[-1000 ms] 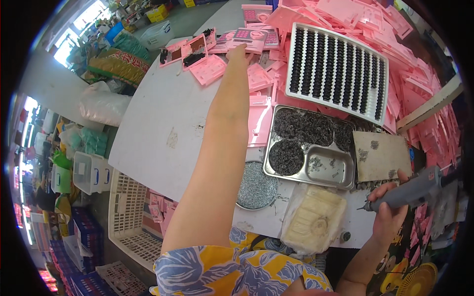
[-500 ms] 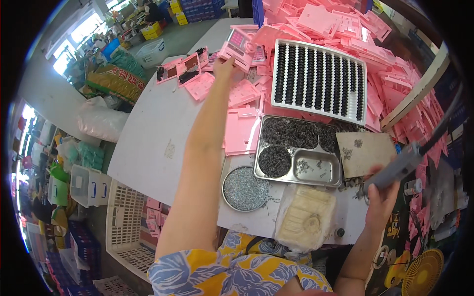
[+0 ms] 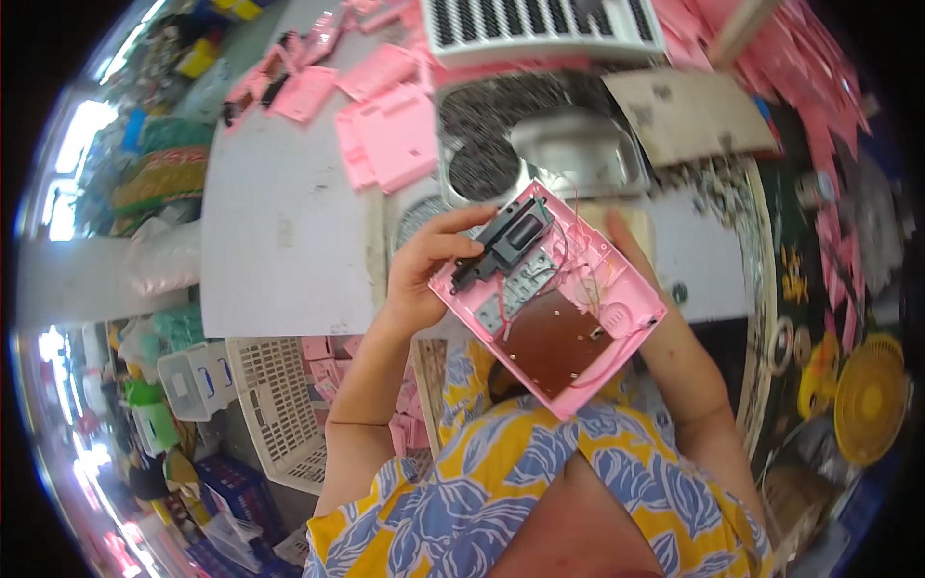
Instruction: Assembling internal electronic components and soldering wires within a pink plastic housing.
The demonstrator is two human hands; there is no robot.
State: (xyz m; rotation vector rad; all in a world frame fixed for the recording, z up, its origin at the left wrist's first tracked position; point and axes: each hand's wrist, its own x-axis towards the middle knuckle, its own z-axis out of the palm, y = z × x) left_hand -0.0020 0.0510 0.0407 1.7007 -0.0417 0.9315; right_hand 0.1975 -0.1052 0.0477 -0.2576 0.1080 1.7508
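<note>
My left hand [image 3: 434, 265] is closed on the left corner of an open pink plastic case [image 3: 554, 390], thumb over its rim. Inside the case are a brown circuit board [image 3: 551, 337], a black plastic module [image 3: 506, 246], a silvery metal plate [image 3: 528, 279] and thin loose wires. The case is held tilted above the table's near edge, its inside facing up. Along its right edge is my right hand [image 3: 631, 246], blurred and partly hidden behind the case, so its grip does not show. Just beyond lies a metal compartment tray [image 3: 631, 173] of small dark screws.
A white rack with rows of black parts [image 3: 544, 48] stands at the back. Pink panels [image 3: 395, 135] lie on the white table [image 3: 279, 231]. A beige board [image 3: 689, 116] lies at right, a yellow fan [image 3: 870, 395] beyond. A white plastic basket [image 3: 279, 405] stands below the table.
My left hand has brought the pink case from the far pile to my front, its inside now facing up. My right hand has left the grey electric screwdriver and moved beside the case.
</note>
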